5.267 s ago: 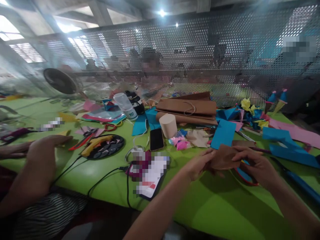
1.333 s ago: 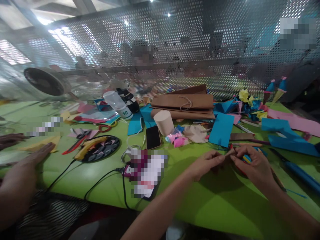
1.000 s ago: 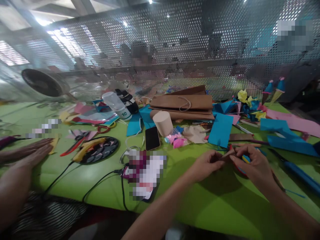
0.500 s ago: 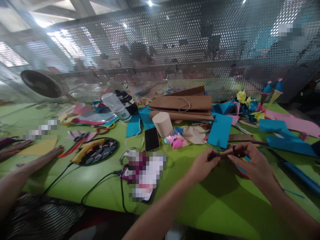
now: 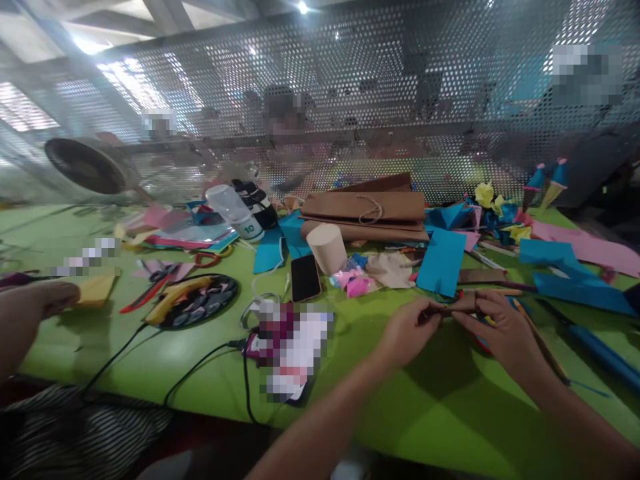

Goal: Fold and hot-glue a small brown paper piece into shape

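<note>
Both my hands meet over the green table (image 5: 430, 400) at centre right, pinching a narrow strip of rolled brown paper (image 5: 463, 304) between them. My left hand (image 5: 407, 330) grips its left end with closed fingers. My right hand (image 5: 500, 330) holds its right end, fingers curled around it. Under my right hand lies a red-rimmed blue object, mostly hidden. A blue paper sheet (image 5: 443, 260) lies just beyond my hands.
Another person's hand (image 5: 35, 303) rests on yellow paper at the far left. A glue gun (image 5: 177, 297) lies on a round black dish, a black phone (image 5: 305, 277) beside a beige paper cylinder (image 5: 327, 248). Brown paper bags (image 5: 365, 210), coloured paper scraps and a perforated metal screen (image 5: 350, 100) stand behind.
The brown paper has gone from a broad piece to a narrow rolled strip, held level now. The other person's hand at left has drawn back and curled on the yellow paper.
</note>
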Demonstrator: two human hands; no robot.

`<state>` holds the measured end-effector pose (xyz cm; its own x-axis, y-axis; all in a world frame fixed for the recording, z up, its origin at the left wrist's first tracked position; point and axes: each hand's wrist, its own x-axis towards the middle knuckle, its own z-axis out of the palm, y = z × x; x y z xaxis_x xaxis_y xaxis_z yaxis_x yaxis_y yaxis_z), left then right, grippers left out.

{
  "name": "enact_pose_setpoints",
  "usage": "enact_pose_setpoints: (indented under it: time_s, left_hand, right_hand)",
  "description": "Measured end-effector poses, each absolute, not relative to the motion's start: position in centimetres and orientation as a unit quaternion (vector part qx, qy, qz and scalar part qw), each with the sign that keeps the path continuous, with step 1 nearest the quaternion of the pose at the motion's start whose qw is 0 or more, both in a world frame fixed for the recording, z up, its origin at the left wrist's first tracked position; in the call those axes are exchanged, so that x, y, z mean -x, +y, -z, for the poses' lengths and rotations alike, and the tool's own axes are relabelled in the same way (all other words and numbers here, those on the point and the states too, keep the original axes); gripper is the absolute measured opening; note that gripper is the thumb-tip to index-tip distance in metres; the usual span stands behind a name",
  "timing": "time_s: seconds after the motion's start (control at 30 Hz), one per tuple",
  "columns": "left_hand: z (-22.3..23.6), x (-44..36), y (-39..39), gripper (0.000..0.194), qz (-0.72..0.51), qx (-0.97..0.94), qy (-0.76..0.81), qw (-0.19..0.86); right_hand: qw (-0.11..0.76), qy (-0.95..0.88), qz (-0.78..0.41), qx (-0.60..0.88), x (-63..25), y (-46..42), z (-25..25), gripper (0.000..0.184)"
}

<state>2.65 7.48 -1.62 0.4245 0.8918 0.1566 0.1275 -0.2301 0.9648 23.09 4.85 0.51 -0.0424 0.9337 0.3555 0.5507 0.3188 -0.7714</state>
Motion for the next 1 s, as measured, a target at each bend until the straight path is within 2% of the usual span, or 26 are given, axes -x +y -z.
enact_pose_setpoints:
  time_s: [0.2,0.33,0.63,0.87,1.0]
  left_hand:
    - [1.60,-2.70,7.41,0.028,-0.386,-0.681,0.371,0.500]
    - [1.38,-2.67,7.37,0.028,-0.387,-0.685,0.377,0.488]
    - [1.14,-2.69,7.41,0.031,-0.389,-0.689,0.362,0.493]
    - [1.28,-2.60,7.41,0.027,-0.393,-0.723,0.383,0.420]
    - [1.34,-2.67,7.46,0.028,-0.396,-0.717,0.369,0.439]
  right_hand:
    - [0.437,-0.675,-0.208,0.557,-23.54,5.01,-0.09,0.019]
    - [0.445,-0.681,-0.177,0.553,-23.15,4.85,-0.37,0.018]
    - [0.454,-0.676,-0.201,0.545,-23.18,4.95,-0.42,0.026]
    - [0.447,-0.688,-0.168,0.547,-22.82,4.82,-0.47,0.026]
    - [0.459,-0.670,-0.185,0.554,-22.82,4.94,-0.22,0.028]
